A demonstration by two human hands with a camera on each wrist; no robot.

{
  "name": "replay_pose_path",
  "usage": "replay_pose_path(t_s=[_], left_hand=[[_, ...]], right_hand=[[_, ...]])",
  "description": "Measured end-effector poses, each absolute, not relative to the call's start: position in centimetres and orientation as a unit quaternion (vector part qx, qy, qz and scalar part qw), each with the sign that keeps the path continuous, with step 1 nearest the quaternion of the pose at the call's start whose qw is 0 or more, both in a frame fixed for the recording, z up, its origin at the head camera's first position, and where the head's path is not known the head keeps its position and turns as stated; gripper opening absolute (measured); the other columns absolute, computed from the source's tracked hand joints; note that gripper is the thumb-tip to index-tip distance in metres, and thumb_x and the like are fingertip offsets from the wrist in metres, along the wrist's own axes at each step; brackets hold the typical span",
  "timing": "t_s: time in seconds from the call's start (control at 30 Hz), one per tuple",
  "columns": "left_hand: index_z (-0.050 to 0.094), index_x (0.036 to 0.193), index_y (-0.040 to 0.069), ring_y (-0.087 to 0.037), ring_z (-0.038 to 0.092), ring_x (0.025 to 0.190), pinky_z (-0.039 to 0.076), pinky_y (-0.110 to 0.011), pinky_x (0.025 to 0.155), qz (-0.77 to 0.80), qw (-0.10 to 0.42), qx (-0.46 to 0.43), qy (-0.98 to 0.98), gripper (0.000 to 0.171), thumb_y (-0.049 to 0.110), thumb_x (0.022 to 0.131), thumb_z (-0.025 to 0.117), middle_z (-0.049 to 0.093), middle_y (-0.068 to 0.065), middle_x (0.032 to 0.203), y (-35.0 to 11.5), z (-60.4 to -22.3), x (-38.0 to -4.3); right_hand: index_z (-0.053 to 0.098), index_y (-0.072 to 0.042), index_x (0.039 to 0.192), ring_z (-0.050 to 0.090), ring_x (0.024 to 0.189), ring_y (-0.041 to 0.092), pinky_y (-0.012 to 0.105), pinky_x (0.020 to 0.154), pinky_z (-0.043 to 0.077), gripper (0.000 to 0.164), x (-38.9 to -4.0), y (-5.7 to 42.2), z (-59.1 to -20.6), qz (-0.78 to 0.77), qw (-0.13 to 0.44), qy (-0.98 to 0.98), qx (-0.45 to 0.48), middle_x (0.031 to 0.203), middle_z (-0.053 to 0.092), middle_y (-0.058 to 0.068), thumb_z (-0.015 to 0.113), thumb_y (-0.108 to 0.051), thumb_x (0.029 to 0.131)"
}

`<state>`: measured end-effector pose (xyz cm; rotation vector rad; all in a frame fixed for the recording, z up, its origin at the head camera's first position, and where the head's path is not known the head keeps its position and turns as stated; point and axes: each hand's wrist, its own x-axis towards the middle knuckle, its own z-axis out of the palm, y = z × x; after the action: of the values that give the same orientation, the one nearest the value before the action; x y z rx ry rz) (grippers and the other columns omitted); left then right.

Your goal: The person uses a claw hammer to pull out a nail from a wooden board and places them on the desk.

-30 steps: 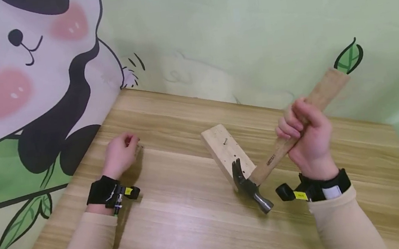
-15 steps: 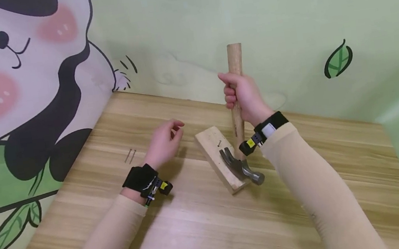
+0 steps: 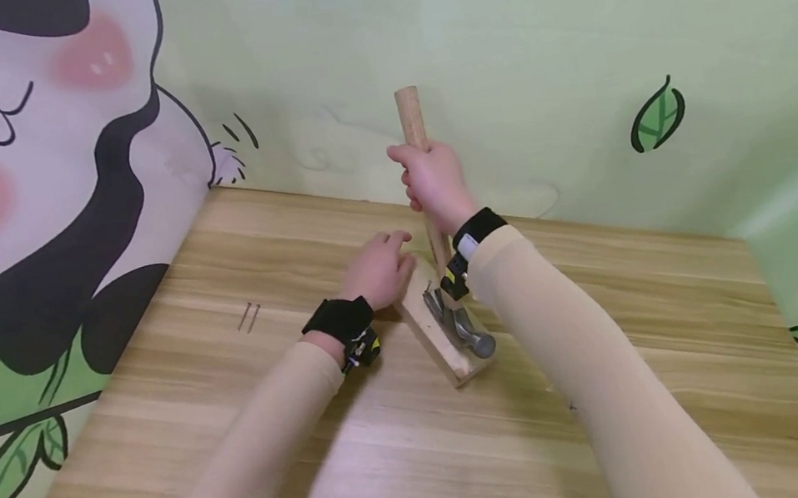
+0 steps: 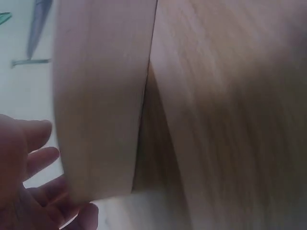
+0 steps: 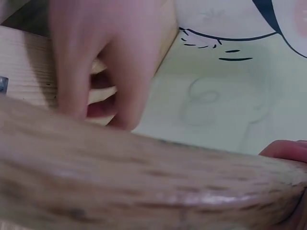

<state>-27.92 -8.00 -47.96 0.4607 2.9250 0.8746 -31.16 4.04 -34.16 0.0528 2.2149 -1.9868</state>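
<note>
One claw hammer (image 3: 437,237), gripped by its handle in my right hand (image 3: 435,181); claw tips just beside the nail (image 3: 428,286) protruding from a wooden block (image 3: 425,317) on the tabletop (image 3: 131,452). My left hand (image 3: 377,271), fingers parted at block's far end; contact unclear. Advisable: block steadied, claw aligned with nail. Nail's base: indistinct.

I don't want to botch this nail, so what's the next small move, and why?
Probably nudge the claw hammer until its prongs straddle the nail standing in the wooden block: they're already close to it, the right hand grips the handle, and the left hand is at the block's far end.
</note>
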Motion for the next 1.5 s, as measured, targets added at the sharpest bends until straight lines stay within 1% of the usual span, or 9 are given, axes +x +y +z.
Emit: replay_pose_path(t_s=[0.1, 0.23, 0.3, 0.43, 0.6, 0.73, 1.0, 1.23, 1.5], left_hand=[[0.059, 0.148, 0.005, -0.036, 0.063, 0.125, 0.050, -0.048, 0.106, 0.271, 0.026, 0.160, 0.949, 0.041, 0.026, 0.114, 0.052, 0.064, -0.020, 0.138, -7.4, -48.3, -28.6], [0.067, 0.143, 0.012, -0.034, 0.065, 0.118, 0.052, -0.047, 0.101, 0.231, 0.008, 0.193, 0.954, 0.036, 0.026, 0.116, 0.049, 0.068, -0.017, 0.129, -6.9, -49.0, -29.1], [0.070, 0.140, 0.016, -0.033, 0.064, 0.119, 0.052, -0.048, 0.100, 0.199, 0.002, 0.213, 0.957, 0.034, 0.025, 0.116, 0.048, 0.068, -0.014, 0.128, -6.7, -49.2, -29.0], [0.070, 0.136, 0.021, -0.033, 0.060, 0.127, 0.050, -0.051, 0.103, 0.174, 0.018, 0.225, 0.958, 0.032, 0.022, 0.117, 0.045, 0.067, -0.011, 0.133, -6.5, -49.4, -28.4], [0.069, 0.136, 0.021, -0.033, 0.056, 0.132, 0.047, -0.053, 0.105, 0.204, 0.039, 0.209, 0.956, 0.032, 0.022, 0.117, 0.043, 0.064, -0.010, 0.137, -6.5, -49.3, -28.1], [0.068, 0.138, 0.020, -0.033, 0.054, 0.132, 0.044, -0.053, 0.106, 0.233, 0.044, 0.205, 0.950, 0.035, 0.025, 0.118, 0.040, 0.063, -0.010, 0.139, -6.6, -49.8, -28.5], [0.070, 0.135, 0.017, -0.028, 0.058, 0.128, 0.043, -0.045, 0.110, 0.260, 0.034, 0.240, 0.935, 0.034, 0.026, 0.118, 0.041, 0.067, -0.009, 0.130, -7.1, -50.9, -29.2], [0.067, 0.136, 0.016, -0.031, 0.057, 0.127, 0.042, -0.047, 0.110, 0.260, 0.046, 0.230, 0.937, 0.035, 0.027, 0.118, 0.040, 0.065, -0.010, 0.133, -7.2, -50.8, -29.1], [0.067, 0.137, 0.017, -0.031, 0.056, 0.131, 0.041, -0.047, 0.112, 0.263, 0.051, 0.225, 0.937, 0.035, 0.027, 0.118, 0.039, 0.064, -0.010, 0.136, -7.1, -50.1, -28.5]], right_hand=[[0.054, -0.011, 0.101, 0.038, 0.054, 0.011, 0.024, 0.051, 0.038, 0.025, -31.5, 3.5, -34.0, -0.664, 0.076, 0.744, 0.022, 0.069, 0.039, -0.002, 0.064, -0.033, 0.108], [0.053, -0.012, 0.101, 0.039, 0.054, 0.010, 0.024, 0.051, 0.037, 0.025, -31.8, 3.3, -33.7, -0.672, 0.066, 0.737, 0.012, 0.070, 0.039, -0.003, 0.064, -0.033, 0.107], [0.053, -0.011, 0.100, 0.039, 0.054, 0.010, 0.024, 0.050, 0.037, 0.026, -31.8, 3.3, -33.8, -0.678, 0.060, 0.733, 0.005, 0.070, 0.040, -0.003, 0.064, -0.033, 0.108], [0.053, -0.011, 0.101, 0.040, 0.054, 0.011, 0.024, 0.050, 0.037, 0.025, -31.4, 3.6, -34.0, -0.685, 0.060, 0.727, -0.001, 0.069, 0.040, -0.002, 0.064, -0.032, 0.108], [0.052, -0.011, 0.099, 0.039, 0.053, 0.010, 0.024, 0.049, 0.036, 0.027, -31.1, 3.8, -34.2, -0.690, 0.054, 0.722, -0.007, 0.067, 0.039, -0.003, 0.065, -0.033, 0.108], [0.051, -0.012, 0.097, 0.038, 0.051, 0.010, 0.024, 0.049, 0.035, 0.027, -31.0, 3.9, -34.1, -0.703, 0.040, 0.710, -0.018, 0.065, 0.038, -0.004, 0.065, -0.032, 0.108], [0.051, -0.013, 0.093, 0.033, 0.048, 0.009, 0.023, 0.049, 0.031, 0.026, -30.0, 4.6, -34.1, -0.736, 0.022, 0.674, -0.063, 0.061, 0.035, -0.004, 0.066, -0.029, 0.107], [0.053, -0.013, 0.091, 0.033, 0.049, 0.010, 0.023, 0.048, 0.029, 0.026, -28.6, 5.9, -34.4, -0.754, -0.022, 0.650, -0.095, 0.060, 0.035, -0.004, 0.065, -0.028, 0.108], [0.057, -0.015, 0.092, 0.033, 0.050, 0.010, 0.023, 0.048, 0.027, 0.019, -26.1, 6.7, -34.6, -0.767, -0.079, 0.627, -0.111, 0.059, 0.035, -0.003, 0.067, -0.024, 0.106]])
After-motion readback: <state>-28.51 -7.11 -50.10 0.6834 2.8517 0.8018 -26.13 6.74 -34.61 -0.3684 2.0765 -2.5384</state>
